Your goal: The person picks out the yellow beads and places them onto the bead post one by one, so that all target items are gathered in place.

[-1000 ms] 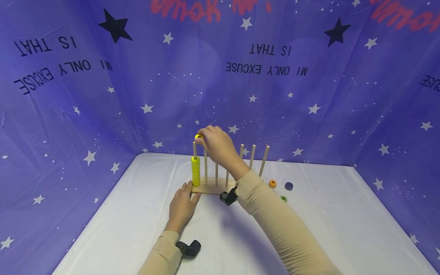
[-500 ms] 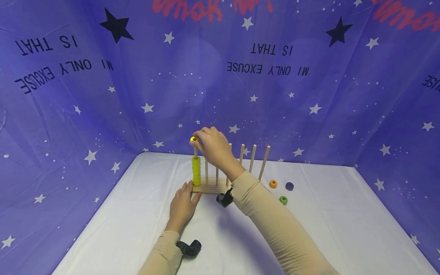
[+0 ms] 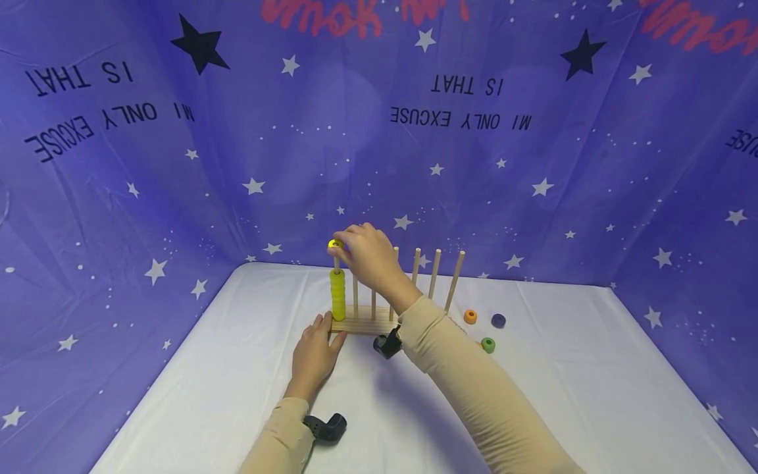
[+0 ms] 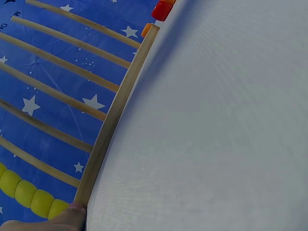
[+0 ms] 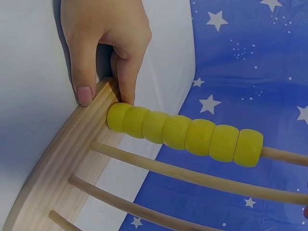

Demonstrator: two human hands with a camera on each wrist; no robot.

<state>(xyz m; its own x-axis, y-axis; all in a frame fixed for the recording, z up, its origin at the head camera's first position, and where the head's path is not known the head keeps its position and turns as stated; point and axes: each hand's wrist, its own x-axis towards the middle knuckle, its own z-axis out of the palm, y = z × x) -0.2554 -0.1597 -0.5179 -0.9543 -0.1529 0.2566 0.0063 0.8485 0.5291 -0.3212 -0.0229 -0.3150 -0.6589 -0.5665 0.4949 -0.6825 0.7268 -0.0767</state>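
Observation:
My right hand (image 3: pixel 373 257) pinches a yellow bead (image 3: pixel 332 244) at the tip of the leftmost peg; whether the peg has entered its hole I cannot tell. Lower on that peg stands a stack of several yellow beads (image 5: pixel 185 132), a bare stretch of peg above it. The wooden peg rack (image 3: pixel 364 326) has further upright pegs without beads, partly hidden behind my right hand and forearm. My left hand (image 3: pixel 314 352) grips the rack's left end. In the right wrist view its thumb (image 5: pixel 84 94) presses the base's front edge, with fingers behind.
Right of the rack lie an orange bead (image 3: pixel 470 316), a dark blue bead (image 3: pixel 499 320) and a green bead (image 3: pixel 488 345). A red bead (image 4: pixel 161 10) shows past the rack's far end in the left wrist view. A starry blue curtain (image 3: pixel 355 151) surrounds the white table (image 3: pixel 379 421).
My right hand has moved slightly left and down, bringing the yellow bead from above and right of the leftmost peg to its tip. The left hand stays put.

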